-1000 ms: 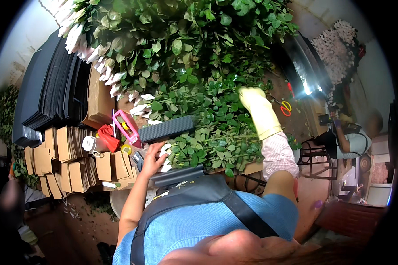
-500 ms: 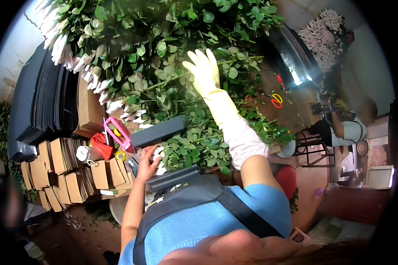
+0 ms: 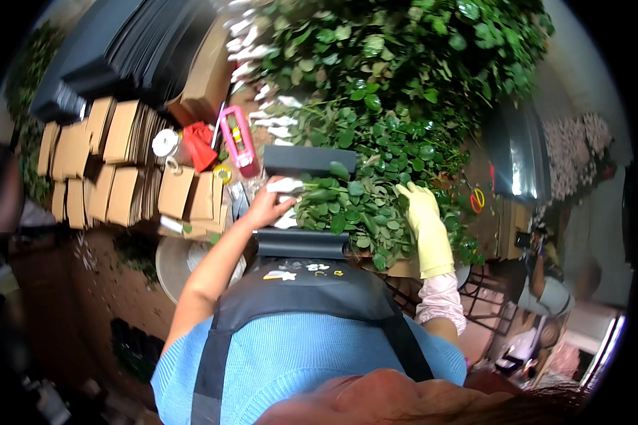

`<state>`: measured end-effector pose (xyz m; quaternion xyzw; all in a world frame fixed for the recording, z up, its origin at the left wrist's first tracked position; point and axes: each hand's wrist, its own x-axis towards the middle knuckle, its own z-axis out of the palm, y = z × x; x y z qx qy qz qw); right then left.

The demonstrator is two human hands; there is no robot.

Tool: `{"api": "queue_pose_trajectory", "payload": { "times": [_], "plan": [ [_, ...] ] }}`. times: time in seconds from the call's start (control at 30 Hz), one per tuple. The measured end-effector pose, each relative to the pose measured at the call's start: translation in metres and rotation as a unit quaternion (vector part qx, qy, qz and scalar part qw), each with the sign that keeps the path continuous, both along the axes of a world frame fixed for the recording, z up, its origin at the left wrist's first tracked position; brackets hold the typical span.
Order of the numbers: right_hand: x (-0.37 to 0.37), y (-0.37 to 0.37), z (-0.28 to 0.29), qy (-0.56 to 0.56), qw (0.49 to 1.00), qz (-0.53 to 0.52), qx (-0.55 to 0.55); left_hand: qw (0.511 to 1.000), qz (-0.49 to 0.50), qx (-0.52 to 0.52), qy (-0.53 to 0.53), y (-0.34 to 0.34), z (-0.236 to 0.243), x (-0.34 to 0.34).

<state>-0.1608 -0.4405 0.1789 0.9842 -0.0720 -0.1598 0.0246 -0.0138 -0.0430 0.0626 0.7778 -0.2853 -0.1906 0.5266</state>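
A black curved rest (image 3: 303, 244) lies at the near edge of the tabletop (image 3: 489, 224), just beside the apron (image 3: 312, 287). Leafy stems (image 3: 365, 216) lie crosswise in the narrow lane between it and a dark block (image 3: 310, 161), white-sleeved ends leftward. The left hand (image 3: 264, 209) has its grip around those ends; the yellow-gloved right hand (image 3: 424, 212) touches leaves, its grip impossible to tell. Folded cardboard (image 3: 177, 191) crowds the left; bare room surrounds the scissors (image 3: 478, 200). Farther, heaped foliage (image 3: 404, 64) spreads beside stacked black boards (image 3: 131, 53).
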Motion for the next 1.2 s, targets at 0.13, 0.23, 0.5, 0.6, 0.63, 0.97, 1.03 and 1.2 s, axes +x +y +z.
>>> {"api": "queue_pose_trajectory", "payload": {
  "times": [0.13, 0.23, 0.5, 0.6, 0.63, 0.97, 1.03, 1.2],
  "plan": [
    [0.029, 0.051, 0.044, -0.004, 0.982, -0.013, -0.186, 0.997, 0.008, 0.070, -0.019, 0.007, 0.009, -0.004],
    [0.069, 0.126, 0.111, -0.116, 0.983, 0.056, 0.132, 0.993, 0.029, 0.100, -0.054, 0.008, -0.006, -0.005],
    [0.131, 0.210, -0.017, 0.134, 0.982, 0.004, 0.133, 0.993, 0.033, 0.032, -0.107, 0.010, 0.008, -0.004],
    [0.138, 0.208, -0.020, 0.154, 0.979, 0.003, 0.132, 0.996, 0.078, 0.011, -0.031, 0.007, 0.014, -0.003],
    [0.134, 0.204, -0.037, 0.126, 0.986, 0.018, 0.107, 0.997, 0.080, 0.017, 0.003, 0.005, 0.014, -0.003],
    [0.135, 0.212, -0.044, 0.125, 0.989, -0.010, 0.081, 0.974, 0.221, -0.028, -0.033, 0.008, 0.022, -0.011],
    [0.132, 0.211, -0.057, 0.082, 0.993, 0.006, 0.081, 0.967, 0.248, -0.048, 0.018, 0.019, 0.014, -0.020],
    [0.135, 0.212, -0.044, 0.119, 0.988, 0.003, 0.095, 0.880, 0.427, -0.195, 0.073, 0.059, 0.001, -0.006]
  ]
}}
